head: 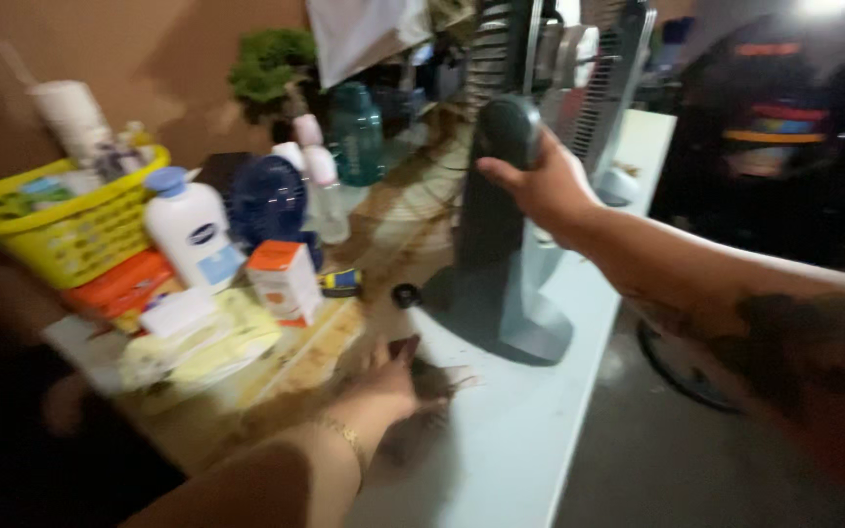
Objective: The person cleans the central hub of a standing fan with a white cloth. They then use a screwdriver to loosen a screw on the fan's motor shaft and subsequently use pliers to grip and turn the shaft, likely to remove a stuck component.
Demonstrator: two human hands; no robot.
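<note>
Head view, blurry. Right hand [540, 186] is clenched around the upright neck of a grey fan [501, 244], whose base sits on the white desk [501, 460]. Left hand [398, 381] lies lower and nearer the camera, fingers spread flat on the desk just beside the fan base, grasping nothing. Left of that hand: small orange-and-white box [286, 282], white lotion bottle [191, 235], yellow basket [61, 225]. Judged step: steadying or shifting the fan. Next move needs a firm neck grip, base kept level, clutter avoided.
</note>
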